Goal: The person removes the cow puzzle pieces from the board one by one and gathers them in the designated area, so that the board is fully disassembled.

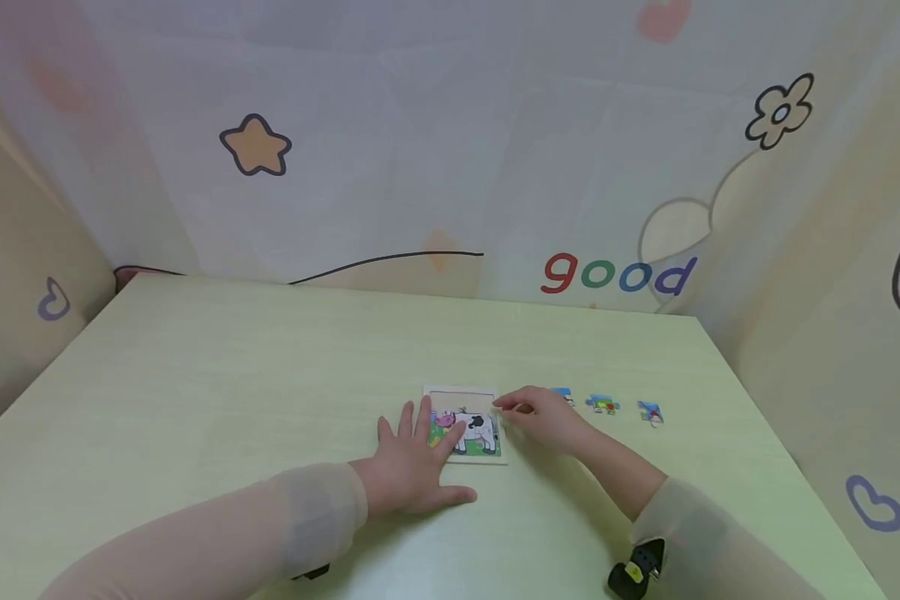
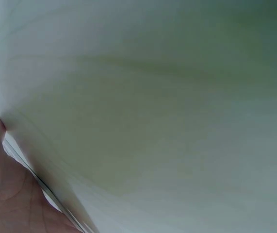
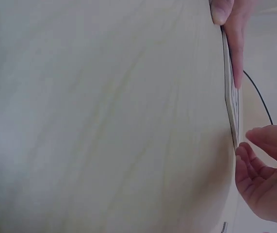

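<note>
A small cow jigsaw puzzle [image 1: 474, 433] in a pale frame lies on the table in the head view. Its lower part shows picture pieces, while bare tray shows in its upper part. My left hand [image 1: 414, 471] lies over its left side with fingers spread, fingertips resting on frame and picture. At the frame's upper right edge is my right hand [image 1: 547, 419], its fingers loosely bent. In the right wrist view, a gap shows between the right hand's [image 3: 269, 174] thumb and fingers, and no piece is visible there. The left wrist view catches only part of the left hand [image 2: 12, 194].
Three loose puzzle pieces lie right of the frame: one partly behind my right hand [image 1: 562, 393], a middle piece [image 1: 602, 405] and a farther piece [image 1: 651, 412]. The pale table [image 1: 232, 375] meets a printed curtain [image 1: 390, 150] at the back and sides.
</note>
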A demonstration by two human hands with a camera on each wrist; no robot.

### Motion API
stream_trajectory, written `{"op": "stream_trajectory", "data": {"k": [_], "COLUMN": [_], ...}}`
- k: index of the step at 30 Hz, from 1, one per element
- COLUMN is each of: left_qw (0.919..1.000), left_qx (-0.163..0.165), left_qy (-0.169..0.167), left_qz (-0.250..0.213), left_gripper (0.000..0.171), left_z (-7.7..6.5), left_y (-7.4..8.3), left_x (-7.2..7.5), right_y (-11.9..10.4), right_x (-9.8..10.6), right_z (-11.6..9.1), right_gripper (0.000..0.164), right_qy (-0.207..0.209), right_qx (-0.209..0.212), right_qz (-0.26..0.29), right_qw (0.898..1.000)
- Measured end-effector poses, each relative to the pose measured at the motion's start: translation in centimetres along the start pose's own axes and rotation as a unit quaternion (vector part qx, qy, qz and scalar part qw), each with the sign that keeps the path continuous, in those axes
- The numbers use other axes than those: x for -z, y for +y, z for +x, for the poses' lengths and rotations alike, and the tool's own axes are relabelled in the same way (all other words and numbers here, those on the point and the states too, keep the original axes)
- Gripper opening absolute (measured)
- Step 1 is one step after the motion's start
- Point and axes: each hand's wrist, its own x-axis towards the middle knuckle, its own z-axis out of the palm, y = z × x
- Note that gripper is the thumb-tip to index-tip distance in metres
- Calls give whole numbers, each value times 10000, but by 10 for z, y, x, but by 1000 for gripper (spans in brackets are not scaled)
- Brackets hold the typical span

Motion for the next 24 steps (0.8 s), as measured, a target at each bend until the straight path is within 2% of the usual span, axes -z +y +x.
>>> {"op": "stream_trajectory", "data": {"k": [6,14,20,24], "left_qw": [10000,10000,10000,10000], "left_qx": [5,18,33,62], "left_qy": [28,-19,-46,-71], "left_qz": [-49,-14,37,18], "left_gripper": [88,88,89,89], "left_z": [-1,-2,0,0], "left_y": [0,2,2,2], "left_x": [1,2,1,1], "right_y": [-12,-12,-13,-9], "right_x": [-4,-8,-9,-9], "right_z": [-4,1,7,9], "right_gripper": [23,19,8,5], "right_qy": [-147,-208,-150,-117], "right_qx": [72,77,-125,-45], "right_qz": [-288,-477,-204,31], "right_qw": [9995,9986,9996,9999]}}
